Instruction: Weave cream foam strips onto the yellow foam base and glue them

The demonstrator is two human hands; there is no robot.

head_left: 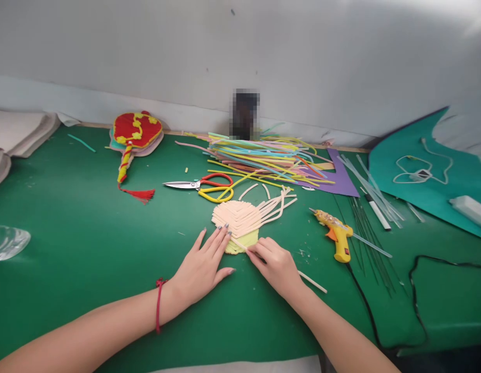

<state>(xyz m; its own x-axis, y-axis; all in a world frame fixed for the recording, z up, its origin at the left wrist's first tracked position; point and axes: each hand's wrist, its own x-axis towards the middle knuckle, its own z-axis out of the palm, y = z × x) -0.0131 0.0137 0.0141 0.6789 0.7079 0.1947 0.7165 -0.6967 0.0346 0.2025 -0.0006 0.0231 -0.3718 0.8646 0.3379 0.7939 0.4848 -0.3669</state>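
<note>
A round fan-shaped piece [236,215] lies on the green tabletop, covered with cream pipe cleaners in a V pattern over a yellow base [251,239]. Loose cream pipe cleaner ends [277,206] stick out at its upper right. My left hand [205,264] rests flat with fingers spread, fingertips pressing the piece's left edge. At its lower right, my right hand [275,264] pinches a cream pipe cleaner [312,281], whose tail runs out under the hand. Just behind the piece lie scissors [199,184] with one red and one yellow handle loop.
A pile of coloured pipe cleaners [259,158] lies at the back. To the right are a yellow glue gun [339,235] with its black cord, clear glue sticks [370,186], and a teal sheet [430,171]. A red and yellow fan [137,129] sits back left; a clear container [9,242] stands left.
</note>
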